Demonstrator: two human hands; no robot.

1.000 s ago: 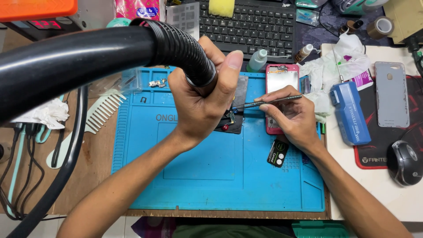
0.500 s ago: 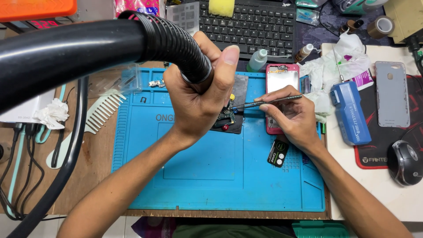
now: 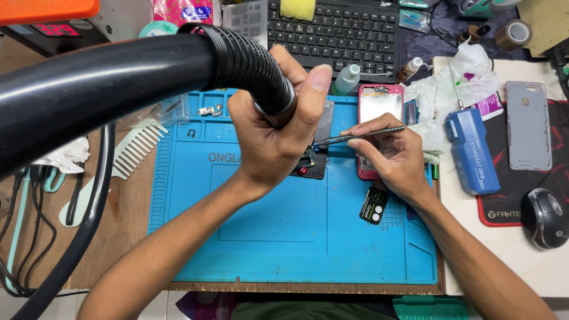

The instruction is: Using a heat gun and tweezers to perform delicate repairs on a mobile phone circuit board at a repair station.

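Left hand (image 3: 275,133) closed around the ribbed black nozzle (image 3: 252,68) of a thick black hose (image 3: 101,83), nozzle end pointed down toward a small dark circuit board (image 3: 308,163) on the blue work mat (image 3: 272,237). Right hand (image 3: 394,157) pinched shut on slim metal tweezers (image 3: 358,136), tips reaching left to the board's upper edge, just below the left thumb. Board partly hidden under the left hand; small red part visible at its lower edge. Opened phone with pink frame (image 3: 379,109) lying upright on the mat, just beside and partly under the right hand. Small black rectangular label piece with green and white markings (image 3: 373,205) below the right wrist, tilted, on the mat. Tiny loose screws and parts (image 3: 209,110) in a tray pocket at the mat's upper left. White comb (image 3: 136,148) touching the mat's left edge on the wooden desk (image 3: 124,237). Black keyboard (image 3: 332,29) above the mat, yellow sponge (image 3: 297,8) on its top edge. Small clear bottle (image 3: 345,80) between keyboard and mat. Crumpled white tissue (image 3: 456,89) right of the phone. Blue boxy tool (image 3: 472,151) right of the mat, printed side up. Grey phone back cover (image 3: 527,125) and black mouse (image 3: 545,217) on a black and red pad (image 3: 510,204) at far right. Brown tape roll (image 3: 512,34) at upper right.
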